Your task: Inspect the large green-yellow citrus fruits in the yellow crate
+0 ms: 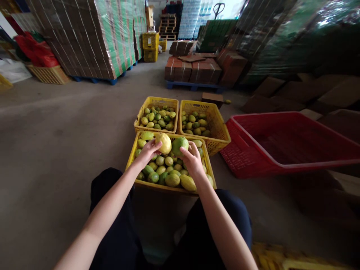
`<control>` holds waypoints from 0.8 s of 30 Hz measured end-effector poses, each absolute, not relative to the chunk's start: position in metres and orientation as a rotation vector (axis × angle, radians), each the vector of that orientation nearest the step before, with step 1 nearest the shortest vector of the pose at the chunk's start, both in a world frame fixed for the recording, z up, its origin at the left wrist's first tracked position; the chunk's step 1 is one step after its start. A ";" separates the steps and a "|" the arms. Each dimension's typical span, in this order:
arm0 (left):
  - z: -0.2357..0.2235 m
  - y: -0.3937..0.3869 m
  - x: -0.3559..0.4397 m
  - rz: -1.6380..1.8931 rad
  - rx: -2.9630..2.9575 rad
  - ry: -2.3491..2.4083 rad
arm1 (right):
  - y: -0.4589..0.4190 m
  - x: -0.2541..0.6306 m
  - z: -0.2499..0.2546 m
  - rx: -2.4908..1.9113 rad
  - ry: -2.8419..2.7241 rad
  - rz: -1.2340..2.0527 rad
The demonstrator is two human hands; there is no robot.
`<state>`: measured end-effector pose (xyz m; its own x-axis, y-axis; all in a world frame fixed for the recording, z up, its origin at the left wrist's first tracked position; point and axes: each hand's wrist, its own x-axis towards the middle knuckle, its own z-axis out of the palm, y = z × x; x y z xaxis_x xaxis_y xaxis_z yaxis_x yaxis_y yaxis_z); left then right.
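Observation:
My left hand [150, 152] is closed around a yellow lemon [163, 143], thumb on its near side. Beside it, my right hand [193, 157] grips a green lemon [180, 146]. The two fruits are held close together above a yellow plastic crate [132, 157] of green and yellow lemons [172, 180], some large and some small. Behind this crate stand two more yellow crates: the left one [178, 112] is well filled with lemons [159, 119], while the right one [219, 125] has lemons [195, 122] mostly in its left part.
A large red basket [244, 150] stands on the right, near flattened cardboard [300, 90]. Farther back are boxes on a blue pallet [194, 86], wrapped stacks of cartons [81, 37] and stacked yellow crates [150, 47]. Another yellow crate [306, 264] shows at the lower right edge.

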<state>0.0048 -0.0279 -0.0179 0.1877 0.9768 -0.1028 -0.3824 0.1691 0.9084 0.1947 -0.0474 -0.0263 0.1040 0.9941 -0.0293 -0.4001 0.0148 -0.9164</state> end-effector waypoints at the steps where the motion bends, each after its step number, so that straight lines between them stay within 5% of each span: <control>1: -0.018 -0.027 0.004 1.126 0.815 0.829 | -0.047 0.196 -0.026 -0.922 -0.804 1.350; 17: -0.019 -0.021 0.009 0.865 0.338 0.889 | -0.038 0.193 -0.034 -1.024 -0.621 2.001; 24: -0.031 -0.021 0.009 0.844 0.454 0.957 | -0.034 0.194 -0.045 -1.038 -0.640 1.976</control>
<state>0.0088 -0.0206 -0.0310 0.3031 0.7947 -0.5260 -0.4227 0.6068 0.6732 0.1943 -0.0343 -0.0448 -0.3460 0.8293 -0.4387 -0.4149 -0.5546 -0.7213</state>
